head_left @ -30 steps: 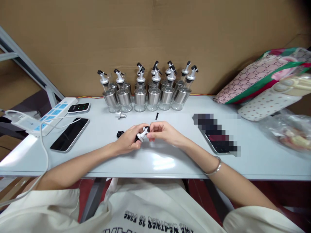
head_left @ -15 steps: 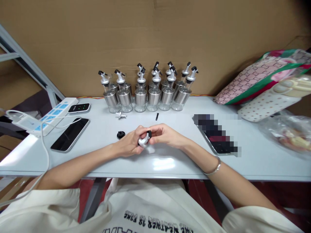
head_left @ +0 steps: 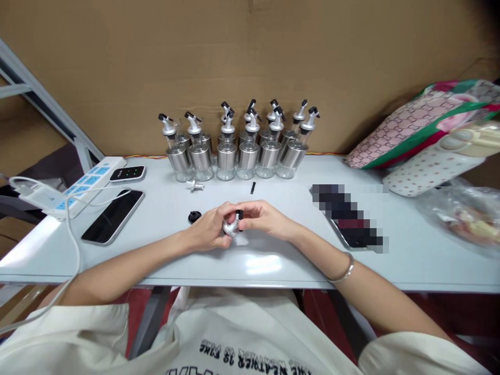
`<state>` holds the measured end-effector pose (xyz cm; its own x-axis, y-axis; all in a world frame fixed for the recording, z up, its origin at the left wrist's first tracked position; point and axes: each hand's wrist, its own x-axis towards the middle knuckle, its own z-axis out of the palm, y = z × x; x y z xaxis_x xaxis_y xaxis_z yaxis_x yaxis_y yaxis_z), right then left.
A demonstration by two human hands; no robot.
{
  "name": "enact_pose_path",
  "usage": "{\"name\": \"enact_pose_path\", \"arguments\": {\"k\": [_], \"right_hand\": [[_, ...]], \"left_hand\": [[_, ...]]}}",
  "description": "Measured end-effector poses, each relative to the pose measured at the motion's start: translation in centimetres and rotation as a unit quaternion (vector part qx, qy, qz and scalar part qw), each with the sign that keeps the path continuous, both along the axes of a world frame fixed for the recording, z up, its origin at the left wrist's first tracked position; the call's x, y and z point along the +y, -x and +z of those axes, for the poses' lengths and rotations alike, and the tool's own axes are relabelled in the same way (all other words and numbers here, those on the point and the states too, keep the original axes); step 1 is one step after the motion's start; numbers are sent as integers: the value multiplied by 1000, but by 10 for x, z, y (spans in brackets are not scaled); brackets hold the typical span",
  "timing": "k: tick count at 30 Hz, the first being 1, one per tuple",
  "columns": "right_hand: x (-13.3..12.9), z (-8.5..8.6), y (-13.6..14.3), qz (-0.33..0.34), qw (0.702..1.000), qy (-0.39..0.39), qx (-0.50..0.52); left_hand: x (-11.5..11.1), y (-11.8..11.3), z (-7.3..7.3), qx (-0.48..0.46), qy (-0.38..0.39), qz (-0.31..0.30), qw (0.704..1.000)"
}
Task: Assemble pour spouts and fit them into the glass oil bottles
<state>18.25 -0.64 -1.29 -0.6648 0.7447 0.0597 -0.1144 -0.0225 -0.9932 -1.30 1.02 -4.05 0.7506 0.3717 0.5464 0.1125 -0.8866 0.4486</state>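
My left hand is closed around a silver pour spout with a black flip cap. Thumb and fingers of my right hand pinch the black cap at the spout's tip. Just left of my left hand lies a round black stopper. Farther back are a loose silver spout piece and a small black strip. Behind them stand several glass bottles with steel bands, many topped by the same kind of spout.
To the left are a power strip, a small device with green lights, a phone and a white cable. At right lie a partly blurred phone, a dotted bottle, a patterned bag and a plastic bag.
The spout has turned slightly between my hands, its black cap now more upright. Both hands stay in nearly the same place, and the things on the table have not moved.
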Motion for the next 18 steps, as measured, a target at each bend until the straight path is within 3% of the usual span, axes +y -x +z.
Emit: {"name": "enact_pose_path", "arguments": {"k": [5, 8, 12, 18], "right_hand": [[-4, 8, 2, 11, 998, -56, -36], [-6, 9, 4, 34, 999, -25, -30], [-7, 5, 7, 21, 998, 30, -42], [-4, -1, 6, -32, 999, 39, -14]], "left_hand": [[-3, -3, 4, -26, -37, 47, 998], [-5, -4, 5, -24, -65, 83, 994], [-6, -4, 6, 6, -27, 110, 994], [-8, -4, 10, 14, 13, 137, 990]]}}
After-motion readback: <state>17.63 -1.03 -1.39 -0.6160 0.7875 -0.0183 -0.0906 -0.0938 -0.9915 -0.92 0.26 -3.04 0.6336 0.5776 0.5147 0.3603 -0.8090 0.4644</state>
